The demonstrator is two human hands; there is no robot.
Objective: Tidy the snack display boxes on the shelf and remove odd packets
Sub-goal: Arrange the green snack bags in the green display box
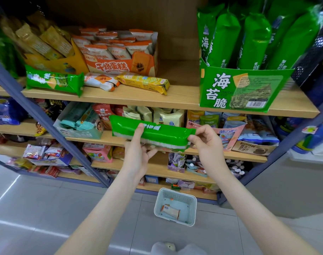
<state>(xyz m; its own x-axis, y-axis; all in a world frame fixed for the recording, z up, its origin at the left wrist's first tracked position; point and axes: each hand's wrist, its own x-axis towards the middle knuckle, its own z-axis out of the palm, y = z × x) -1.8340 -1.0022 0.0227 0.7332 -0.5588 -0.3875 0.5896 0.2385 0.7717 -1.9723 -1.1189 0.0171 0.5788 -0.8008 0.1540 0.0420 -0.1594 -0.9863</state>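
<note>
**Green packet in hand, bound for its box**

Both hands hold a green packet point(153, 133) level, below and to the left of the green box point(239, 89); the left hand point(138, 155) cups it from under, one finger curled over its front; the right hand point(206, 144) pinches the sealed end nearest the box. The packet's colour matches the upright packets in that box, so it seems a stray being taken home rather than an odd one for the basket point(175, 196), which stands on the floor well below the box with one small packet in it.

The step in hand looks like restocking. Next, I judge, the packet must be lifted, turned upright and slid into the box beside its fellows; the film is slick and the contents brittle, so a gentle grip suits.

Left of the box, on the same shelf point(184, 100), three loose packets lie flat: yellow point(144, 82), white point(100, 81), and another green one point(53, 82) farthest off; these are not yet sorted.
</note>
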